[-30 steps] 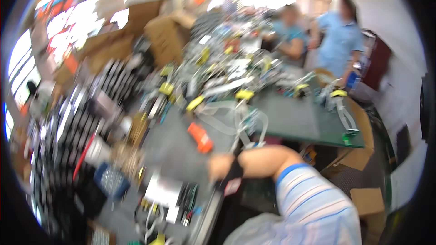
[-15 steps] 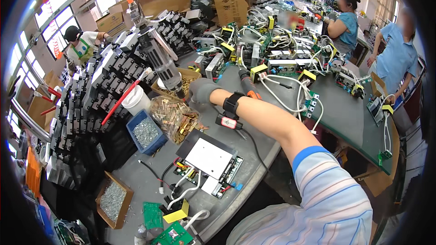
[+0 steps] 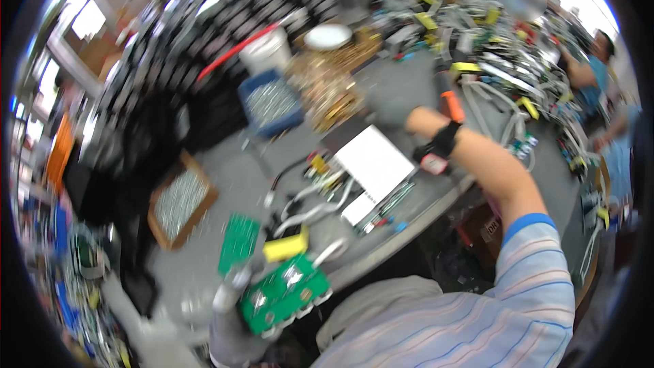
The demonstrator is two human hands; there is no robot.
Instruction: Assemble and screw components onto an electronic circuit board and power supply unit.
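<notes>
At the lower left, my gloved left hand [image 3: 235, 293] has its fingers closed on the edge of a green circuit board [image 3: 289, 293] with solder patches. Another green board [image 3: 238, 242] lies flat beyond it, beside a yellow-wrapped transformer [image 3: 286, 245] with white cables. My right hand [image 3: 395, 105], in a grey glove, is over the table just past a white-topped electronic unit [image 3: 375, 160]. Motion smears its fingers, so I cannot make out their pose or whether they hold anything. Close to the right wrist lies an orange and black power screwdriver [image 3: 449, 102].
Screws fill a blue bin [image 3: 272, 129] and a cardboard tray [image 3: 182, 204]. A bag of brass-coloured parts [image 3: 327, 99] lies by a white bucket [image 3: 266, 51] with a red stick. Wired assemblies [image 3: 490, 54] crowd the back right; a person [image 3: 589, 71] is beyond.
My view has swung downward, so the table items sit higher. My right hand has moved away from the hanging screwdriver, back toward the white-topped unit. More of my left hand and the green board shows.
</notes>
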